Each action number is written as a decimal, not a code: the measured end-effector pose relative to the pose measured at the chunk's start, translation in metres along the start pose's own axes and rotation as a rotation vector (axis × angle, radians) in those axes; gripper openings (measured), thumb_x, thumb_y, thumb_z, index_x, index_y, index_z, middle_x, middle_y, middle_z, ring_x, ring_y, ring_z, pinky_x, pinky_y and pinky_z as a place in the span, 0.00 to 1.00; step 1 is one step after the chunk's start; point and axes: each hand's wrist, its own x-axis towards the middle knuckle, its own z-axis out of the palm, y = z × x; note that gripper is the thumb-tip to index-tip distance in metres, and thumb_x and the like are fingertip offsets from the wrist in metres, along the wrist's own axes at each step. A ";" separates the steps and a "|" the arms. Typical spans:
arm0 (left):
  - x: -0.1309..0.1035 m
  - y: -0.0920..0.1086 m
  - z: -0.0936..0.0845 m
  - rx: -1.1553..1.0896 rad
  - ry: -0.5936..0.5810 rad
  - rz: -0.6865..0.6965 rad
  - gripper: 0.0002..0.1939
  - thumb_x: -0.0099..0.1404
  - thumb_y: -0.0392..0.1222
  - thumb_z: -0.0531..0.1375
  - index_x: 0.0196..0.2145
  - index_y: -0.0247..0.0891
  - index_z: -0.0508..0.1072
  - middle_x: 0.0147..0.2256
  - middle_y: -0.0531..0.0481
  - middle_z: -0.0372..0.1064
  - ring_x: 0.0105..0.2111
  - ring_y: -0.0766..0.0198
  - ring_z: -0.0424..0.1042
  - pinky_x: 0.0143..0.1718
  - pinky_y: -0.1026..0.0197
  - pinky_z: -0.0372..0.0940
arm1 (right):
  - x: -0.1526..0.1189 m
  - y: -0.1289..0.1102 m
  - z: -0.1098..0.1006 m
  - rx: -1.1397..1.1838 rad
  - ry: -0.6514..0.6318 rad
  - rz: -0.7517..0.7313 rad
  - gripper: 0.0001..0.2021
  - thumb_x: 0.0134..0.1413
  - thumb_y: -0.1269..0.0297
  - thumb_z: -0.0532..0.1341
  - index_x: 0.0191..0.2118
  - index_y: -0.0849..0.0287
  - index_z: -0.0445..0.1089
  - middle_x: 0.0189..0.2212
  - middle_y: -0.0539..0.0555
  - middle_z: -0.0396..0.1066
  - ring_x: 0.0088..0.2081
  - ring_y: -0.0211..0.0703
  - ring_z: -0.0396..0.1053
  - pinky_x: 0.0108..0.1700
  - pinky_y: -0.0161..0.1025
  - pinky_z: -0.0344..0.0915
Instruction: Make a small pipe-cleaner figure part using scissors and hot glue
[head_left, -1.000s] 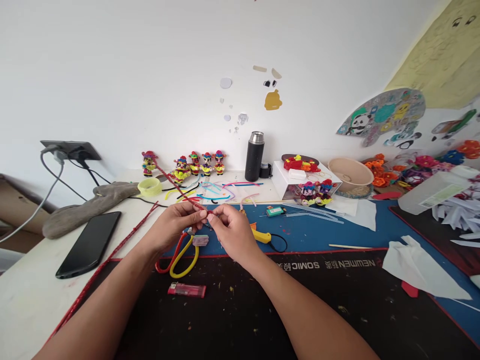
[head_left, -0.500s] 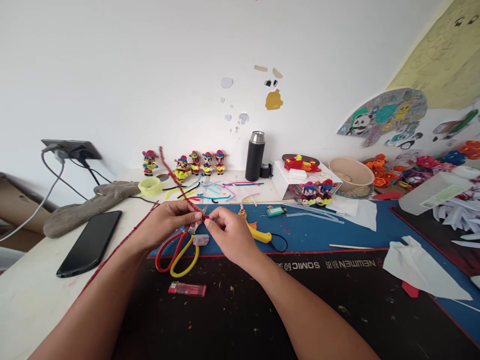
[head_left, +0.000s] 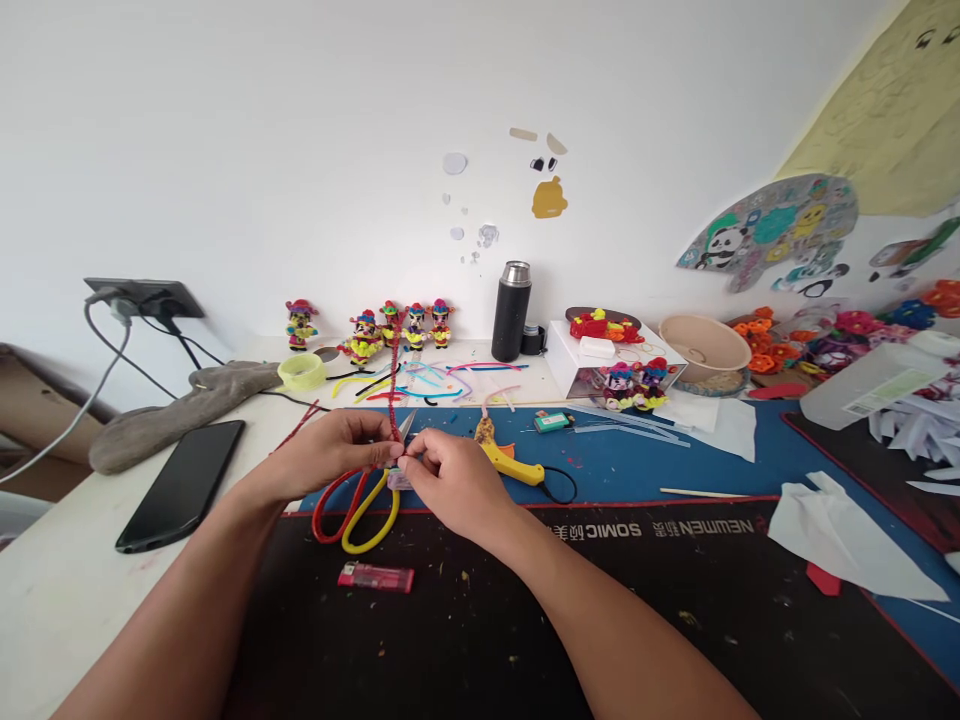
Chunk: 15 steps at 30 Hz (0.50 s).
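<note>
A dark red pipe cleaner (head_left: 394,375) stands nearly upright from between my fingertips. My left hand (head_left: 341,448) pinches its lower end between thumb and forefinger. Right against it, my right hand (head_left: 450,475) is closed in a pinch at the same end; the bit held there is mostly hidden by the fingers. Scissors with one red and one yellow handle (head_left: 373,545) lie below my hands, blades partly covered. Behind my right hand is a yellow glue gun (head_left: 517,466). A pink lighter (head_left: 375,577) rests on the black mat below.
Several small pipe-cleaner figures (head_left: 365,335) stand along the wall. A black thermos (head_left: 511,315) stands open near a white box (head_left: 570,365). To the left lie a phone (head_left: 184,485) and a yellow tape roll (head_left: 301,372). White paper scraps (head_left: 844,540) lie at right.
The pipe cleaner's free end has swung right, from leaning left to nearly upright. Both hands have dropped slightly, still pinching together.
</note>
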 end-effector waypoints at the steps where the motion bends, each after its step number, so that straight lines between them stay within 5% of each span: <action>1: 0.000 0.001 0.001 -0.019 -0.001 0.000 0.18 0.59 0.58 0.71 0.31 0.39 0.81 0.30 0.50 0.77 0.32 0.57 0.73 0.35 0.59 0.68 | 0.000 0.000 0.000 0.018 0.007 0.004 0.06 0.63 0.62 0.62 0.34 0.55 0.71 0.22 0.44 0.68 0.24 0.36 0.62 0.28 0.35 0.51; 15: 0.018 -0.001 0.041 -0.618 0.276 -0.017 0.20 0.47 0.53 0.80 0.26 0.36 0.80 0.24 0.53 0.73 0.24 0.69 0.68 0.27 0.68 0.64 | 0.010 0.010 0.000 0.312 0.170 0.056 0.10 0.63 0.54 0.61 0.38 0.55 0.68 0.19 0.44 0.65 0.21 0.38 0.61 0.25 0.35 0.54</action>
